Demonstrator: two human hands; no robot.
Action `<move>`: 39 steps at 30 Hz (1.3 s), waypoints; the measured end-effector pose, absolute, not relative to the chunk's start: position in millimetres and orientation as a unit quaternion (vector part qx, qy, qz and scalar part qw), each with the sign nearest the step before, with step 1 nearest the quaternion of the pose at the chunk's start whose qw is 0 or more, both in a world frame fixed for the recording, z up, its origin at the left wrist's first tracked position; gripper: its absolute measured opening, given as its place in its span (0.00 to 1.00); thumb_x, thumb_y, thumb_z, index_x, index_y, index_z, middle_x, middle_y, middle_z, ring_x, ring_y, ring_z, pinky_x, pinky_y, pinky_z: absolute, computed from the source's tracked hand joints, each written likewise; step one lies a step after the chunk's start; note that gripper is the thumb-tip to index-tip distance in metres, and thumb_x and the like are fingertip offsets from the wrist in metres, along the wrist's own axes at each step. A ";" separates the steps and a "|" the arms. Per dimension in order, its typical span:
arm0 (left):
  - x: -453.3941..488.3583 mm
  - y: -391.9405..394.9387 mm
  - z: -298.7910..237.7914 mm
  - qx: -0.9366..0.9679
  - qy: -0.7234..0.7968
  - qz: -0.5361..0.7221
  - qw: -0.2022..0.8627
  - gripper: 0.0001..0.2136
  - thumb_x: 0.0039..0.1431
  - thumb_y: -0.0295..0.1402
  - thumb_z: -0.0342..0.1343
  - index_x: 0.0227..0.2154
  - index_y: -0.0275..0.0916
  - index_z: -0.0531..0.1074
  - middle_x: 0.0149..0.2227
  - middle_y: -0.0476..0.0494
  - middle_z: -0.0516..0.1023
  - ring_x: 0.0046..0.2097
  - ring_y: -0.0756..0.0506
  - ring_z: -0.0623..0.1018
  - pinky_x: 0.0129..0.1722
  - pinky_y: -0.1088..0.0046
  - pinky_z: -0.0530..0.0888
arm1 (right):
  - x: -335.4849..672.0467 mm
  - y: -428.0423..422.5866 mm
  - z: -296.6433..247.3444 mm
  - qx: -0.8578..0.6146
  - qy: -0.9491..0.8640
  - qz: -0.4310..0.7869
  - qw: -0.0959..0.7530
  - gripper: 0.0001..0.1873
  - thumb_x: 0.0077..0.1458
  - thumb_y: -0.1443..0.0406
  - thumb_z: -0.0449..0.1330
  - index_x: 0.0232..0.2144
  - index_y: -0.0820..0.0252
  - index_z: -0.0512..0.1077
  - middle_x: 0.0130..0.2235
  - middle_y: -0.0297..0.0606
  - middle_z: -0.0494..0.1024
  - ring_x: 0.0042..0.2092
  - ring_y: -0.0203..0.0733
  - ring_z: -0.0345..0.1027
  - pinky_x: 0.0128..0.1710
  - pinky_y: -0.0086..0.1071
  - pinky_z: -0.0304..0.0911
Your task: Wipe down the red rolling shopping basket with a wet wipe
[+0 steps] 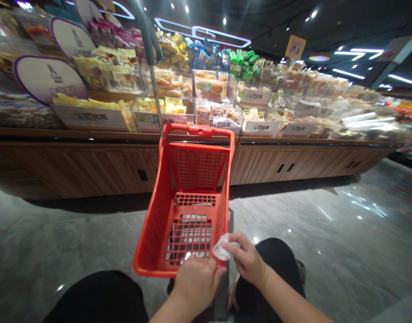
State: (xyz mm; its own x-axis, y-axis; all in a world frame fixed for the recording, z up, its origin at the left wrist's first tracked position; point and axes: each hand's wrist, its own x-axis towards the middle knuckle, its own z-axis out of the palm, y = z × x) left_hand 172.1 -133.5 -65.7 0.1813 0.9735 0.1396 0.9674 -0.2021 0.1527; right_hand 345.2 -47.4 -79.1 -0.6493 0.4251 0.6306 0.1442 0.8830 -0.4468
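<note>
A red plastic shopping cart (149,226) with grid walls and a slotted floor stands in front of me, with nothing inside its basket. My left hand (196,280) is closed over the near rim, close to the right corner; its fingertips are partly hidden. In my right hand (249,261), a crumpled white tissue (221,248) is pinched between thumb and fingers. The tissue lies against the cart's right rim, just beside my left hand. From the cart's far left corner rises a metal pole (156,98) with a dark top.
Beyond the cart runs a wood-panelled display counter (105,168), with clear bins of packaged snacks (212,85) stacked on it. A yellow price sign (295,46) stands above. My dark-clothed knees (98,298) flank the cart on a shiny grey floor (327,233).
</note>
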 end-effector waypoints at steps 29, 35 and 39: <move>164.7 -136.6 -66.4 0.785 0.607 0.118 0.039 0.15 0.63 0.37 0.42 0.28 0.40 0.71 0.26 0.45 0.78 0.30 0.43 0.77 0.33 0.65 0.70 | 343.4 -70.1 -71.6 -0.202 -0.870 0.284 0.350 0.19 0.58 0.73 0.50 0.48 0.53 0.70 0.41 0.41 0.66 0.37 0.39 0.67 0.36 0.32 0.68; 158.0 -143.0 -65.7 0.777 0.617 0.123 0.033 0.16 0.62 0.39 0.43 0.26 0.40 0.71 0.25 0.44 0.77 0.29 0.42 0.77 0.32 0.65 0.70 | 322.8 -12.5 -67.9 -0.233 -0.852 0.206 0.421 0.23 0.55 0.76 0.49 0.49 0.53 0.70 0.42 0.41 0.65 0.40 0.40 0.66 0.38 0.33 0.68; 153.4 -148.3 -65.6 0.782 0.609 0.130 0.024 0.15 0.62 0.39 0.44 0.26 0.41 0.71 0.24 0.45 0.77 0.28 0.43 0.77 0.30 0.66 0.69 | 315.0 -11.2 -67.5 -0.255 -0.840 0.195 0.438 0.23 0.55 0.77 0.49 0.48 0.53 0.71 0.41 0.41 0.65 0.41 0.42 0.65 0.39 0.36 0.68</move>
State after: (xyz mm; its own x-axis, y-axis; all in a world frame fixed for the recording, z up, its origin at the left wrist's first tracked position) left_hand 153.4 -148.3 -65.6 0.2248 0.9587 0.1740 0.9460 -0.2576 0.1968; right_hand 315.0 -11.2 -67.5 -0.4876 0.5982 0.6360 0.2573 0.7945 -0.5501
